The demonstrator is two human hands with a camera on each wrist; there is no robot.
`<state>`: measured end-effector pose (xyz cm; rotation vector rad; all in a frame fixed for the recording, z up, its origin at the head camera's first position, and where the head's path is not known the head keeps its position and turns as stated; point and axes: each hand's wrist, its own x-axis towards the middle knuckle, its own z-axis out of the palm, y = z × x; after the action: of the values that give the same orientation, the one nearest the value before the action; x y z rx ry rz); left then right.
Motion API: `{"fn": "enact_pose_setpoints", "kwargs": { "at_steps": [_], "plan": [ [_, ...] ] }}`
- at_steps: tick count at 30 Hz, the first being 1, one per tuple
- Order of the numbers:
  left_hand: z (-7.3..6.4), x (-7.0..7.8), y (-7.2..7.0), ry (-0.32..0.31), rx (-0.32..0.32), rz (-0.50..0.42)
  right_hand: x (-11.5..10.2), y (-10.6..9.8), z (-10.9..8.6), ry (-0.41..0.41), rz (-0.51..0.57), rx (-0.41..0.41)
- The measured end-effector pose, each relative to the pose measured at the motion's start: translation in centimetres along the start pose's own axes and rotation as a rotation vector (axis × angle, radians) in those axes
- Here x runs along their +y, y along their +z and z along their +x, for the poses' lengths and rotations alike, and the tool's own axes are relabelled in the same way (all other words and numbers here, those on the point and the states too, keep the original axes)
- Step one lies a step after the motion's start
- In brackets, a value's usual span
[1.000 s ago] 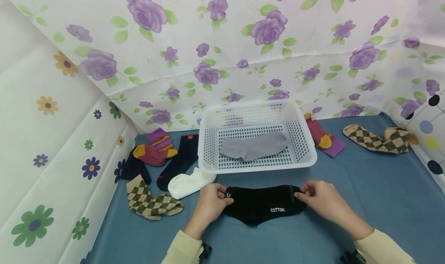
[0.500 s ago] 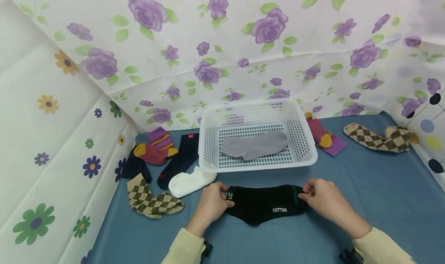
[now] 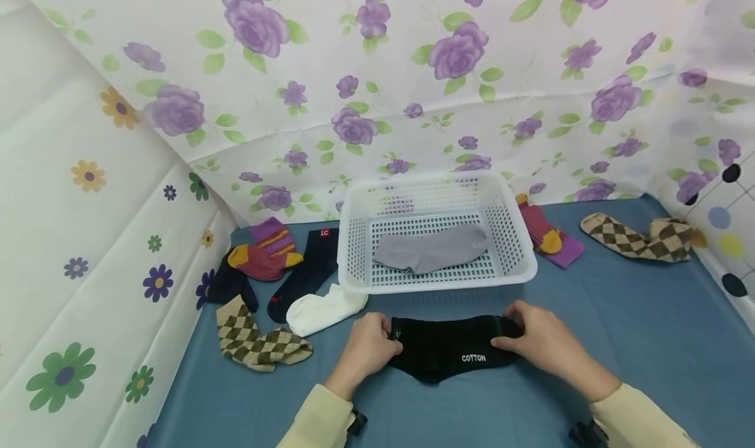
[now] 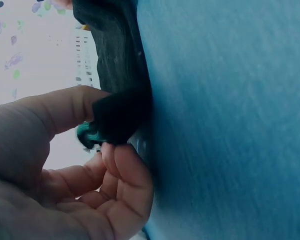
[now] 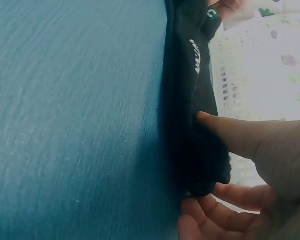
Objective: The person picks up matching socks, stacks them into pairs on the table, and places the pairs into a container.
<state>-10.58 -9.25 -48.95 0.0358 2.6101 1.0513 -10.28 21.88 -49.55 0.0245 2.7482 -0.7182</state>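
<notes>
A black sock [image 3: 439,346] with white "COTTON" lettering lies stretched sideways on the blue cloth, in front of the white basket [image 3: 439,284]. My left hand [image 3: 367,348] pinches its left end, where a green mark shows; the left wrist view has that end folded between thumb and fingers. At the other end, my right hand [image 3: 545,340] holds the sock, thumb on its near face and fingers behind or below. The right wrist view shows the thumb [image 5: 230,130] pressing the black fabric. Inside the basket lies a grey sock [image 3: 430,248].
Left of the basket lie a white sock [image 3: 324,310], a checkered sock [image 3: 256,340], a navy sock [image 3: 307,271] and a red-purple striped sock [image 3: 268,251]. To its right are another red-purple sock [image 3: 548,235] and another checkered sock [image 3: 639,238]. Floral sheets [image 3: 413,140] rise behind.
My right thumb has slid left, further onto the sock. My left hand has shifted slightly right, and the label at that end has turned partly out of sight.
</notes>
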Motion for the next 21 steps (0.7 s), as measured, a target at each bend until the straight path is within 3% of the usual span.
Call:
{"fn": "enact_pose_setpoints", "kwargs": {
  "at_steps": [9,17,21],
  "plan": [
    [-0.21,0.12,0.02,0.120,0.006,-0.042,0.47,0.16,0.06,-0.054,0.111,-0.056],
    [0.33,-0.28,-0.06,0.066,-0.059,-0.145,0.25,-0.21,-0.28,-0.149,0.386,-0.011],
    [0.46,-0.42,-0.23,0.089,-0.060,-0.228,0.09,-0.34,-0.43,-0.174,0.422,0.048]
  ]
}}
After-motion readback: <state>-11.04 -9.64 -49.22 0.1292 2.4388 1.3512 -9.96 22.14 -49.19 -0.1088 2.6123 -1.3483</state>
